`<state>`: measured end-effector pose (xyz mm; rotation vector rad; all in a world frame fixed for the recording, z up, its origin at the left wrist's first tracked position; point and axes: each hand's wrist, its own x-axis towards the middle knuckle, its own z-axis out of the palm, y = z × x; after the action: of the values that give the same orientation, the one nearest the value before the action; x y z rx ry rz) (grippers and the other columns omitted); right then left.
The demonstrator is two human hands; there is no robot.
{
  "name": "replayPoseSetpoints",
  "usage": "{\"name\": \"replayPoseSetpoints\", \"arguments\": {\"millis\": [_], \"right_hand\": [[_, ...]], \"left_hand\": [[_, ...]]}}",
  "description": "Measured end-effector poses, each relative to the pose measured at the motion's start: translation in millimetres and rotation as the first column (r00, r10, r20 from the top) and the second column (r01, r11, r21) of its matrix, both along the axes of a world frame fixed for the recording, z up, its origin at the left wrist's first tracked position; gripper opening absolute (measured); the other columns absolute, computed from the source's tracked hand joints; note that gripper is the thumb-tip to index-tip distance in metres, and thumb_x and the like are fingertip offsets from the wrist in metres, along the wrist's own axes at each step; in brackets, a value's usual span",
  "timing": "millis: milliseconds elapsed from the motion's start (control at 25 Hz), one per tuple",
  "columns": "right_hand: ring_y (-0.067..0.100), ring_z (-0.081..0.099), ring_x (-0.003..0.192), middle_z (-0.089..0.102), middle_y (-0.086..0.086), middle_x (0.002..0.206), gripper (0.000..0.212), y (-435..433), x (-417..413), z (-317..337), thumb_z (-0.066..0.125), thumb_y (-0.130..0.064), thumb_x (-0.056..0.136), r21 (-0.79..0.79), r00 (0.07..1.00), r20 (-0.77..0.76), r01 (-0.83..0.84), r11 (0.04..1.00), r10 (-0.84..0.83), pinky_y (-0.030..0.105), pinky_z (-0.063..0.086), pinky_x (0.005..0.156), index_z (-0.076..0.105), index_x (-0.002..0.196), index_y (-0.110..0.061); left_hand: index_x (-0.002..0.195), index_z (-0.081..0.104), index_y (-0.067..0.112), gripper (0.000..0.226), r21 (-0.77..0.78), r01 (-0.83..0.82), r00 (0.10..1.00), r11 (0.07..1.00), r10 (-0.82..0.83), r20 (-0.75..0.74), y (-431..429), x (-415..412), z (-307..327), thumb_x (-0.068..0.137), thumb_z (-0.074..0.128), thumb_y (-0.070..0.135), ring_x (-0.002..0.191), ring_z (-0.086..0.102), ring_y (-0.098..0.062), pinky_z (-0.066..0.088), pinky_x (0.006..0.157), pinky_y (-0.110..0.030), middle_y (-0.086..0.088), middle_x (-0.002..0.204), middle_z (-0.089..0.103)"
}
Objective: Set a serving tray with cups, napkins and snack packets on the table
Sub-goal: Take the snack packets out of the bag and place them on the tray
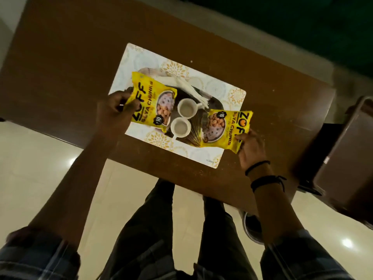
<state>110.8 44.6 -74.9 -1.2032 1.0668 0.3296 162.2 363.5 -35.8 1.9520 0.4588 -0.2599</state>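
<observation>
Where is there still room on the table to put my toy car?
The tray is crowded: two cups, napkins and both snack packets, held by the left hand and right hand. Bare table lies left of the placemat, beyond it, and on its right side.

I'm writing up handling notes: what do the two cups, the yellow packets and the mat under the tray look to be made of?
Cups and: probably glazed ceramic, going by the smooth white walls and thick rims.
Packets and: printed plastic film, glossy and crinkled where the hands grip them.
Mat: flat and thin with a floral print, likely plastic or laminated paper; can't tell which.
</observation>
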Motion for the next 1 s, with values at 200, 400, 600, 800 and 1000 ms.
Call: {"name": "replayPoseSetpoints", "arguments": {"millis": [200, 400, 600, 800, 1000], "right_hand": [[0.031, 0.062, 0.095, 0.065, 0.022, 0.117, 0.028, 30, 8, -32, 0.047, 0.008, 0.09, -0.099, 0.994, -0.086, -0.076, 0.992, 0.067, 0.051, 0.054, 0.087, 0.061, 0.113, -0.001], [0.027, 0.063, 0.096, 0.066, 0.027, 0.115, 0.028, 51, 1, -49, 0.058, 0.004, 0.086, -0.373, 0.963, -0.182, -0.255, 0.892, 0.199, 0.037, 0.051, 0.077, 0.059, 0.114, 0.009], [0.032, 0.063, 0.11, 0.063, 0.023, 0.122, 0.051, 58, -2, -54, 0.063, 0.003, 0.084, -0.394, 0.954, -0.203, -0.287, 0.873, 0.222, 0.033, 0.051, 0.082, 0.045, 0.131, 0.009], [0.032, 0.058, 0.117, 0.059, 0.021, 0.129, 0.062, 62, -2, -52, 0.06, 0.006, 0.085, -0.38, 0.968, -0.189, -0.228, 0.896, 0.166, 0.039, 0.049, 0.095, 0.033, 0.14, 0.003], [0.032, 0.051, 0.128, 0.051, 0.02, 0.14, 0.071, 60, -3, -53, 0.062, 0.008, 0.085, -0.325, 0.96, -0.171, -0.267, 0.907, 0.221, 0.045, 0.043, 0.106, 0.027, 0.146, -0.002]], "left_hand": [[0.104, 0.066, 0.002, 0.018, 0.058, -0.08, 0.997, 0.995, 0.079, 0.007, 37, 11, -17, 0.092, 0.061, 0.014, 0.073, 0.063, -0.011, 0.053, 0.071, -0.031, 0.003, 0.079, 0.065], [0.109, 0.066, 0.001, 0.024, 0.142, -0.121, 0.985, 0.982, 0.136, -0.102, 54, 21, -48, 0.091, 0.059, 0.014, 0.085, 0.066, -0.025, 0.055, 0.08, -0.044, -0.014, 0.09, 0.07], [0.097, 0.069, 0.006, 0.016, 0.166, -0.025, 0.988, 0.986, 0.05, -0.149, 55, 41, -60, 0.088, 0.057, 0.011, 0.064, 0.059, -0.011, 0.049, 0.067, -0.031, 0.003, 0.073, 0.066], [0.107, 0.062, -0.002, 0.021, 0.227, 0.224, 0.948, 0.948, -0.159, -0.274, 54, 50, -73, 0.093, 0.047, 0.006, 0.071, 0.059, -0.032, 0.044, 0.065, -0.039, -0.024, 0.093, 0.064], [0.139, 0.032, -0.011, 0.051, 0.361, 0.338, 0.915, 0.869, -0.214, -0.341, 55, 43, -78, 0.098, 0.048, 0.012, 0.125, 0.045, -0.043, 0.034, 0.089, -0.033, -0.032, 0.136, 0.046]]}}
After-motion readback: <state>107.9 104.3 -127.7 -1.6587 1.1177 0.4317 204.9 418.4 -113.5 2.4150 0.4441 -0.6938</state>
